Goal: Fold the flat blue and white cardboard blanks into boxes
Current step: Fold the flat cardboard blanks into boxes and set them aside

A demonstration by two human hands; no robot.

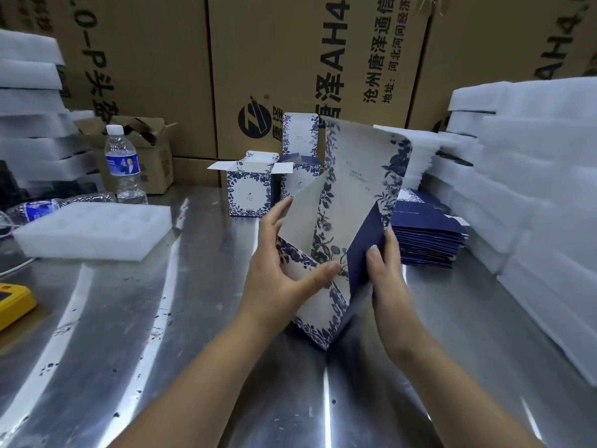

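Holding a creased, part-opened floral cardboard blank (355,189), the left hand (277,273) and right hand (384,263) pinch its smooth panels.

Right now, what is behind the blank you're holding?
Behind the blank stand two folded boxes: the shorter box in full view, the taller box partly covered. A stack of flat blanks shows past its right edge. The table directly behind the blank is hidden.
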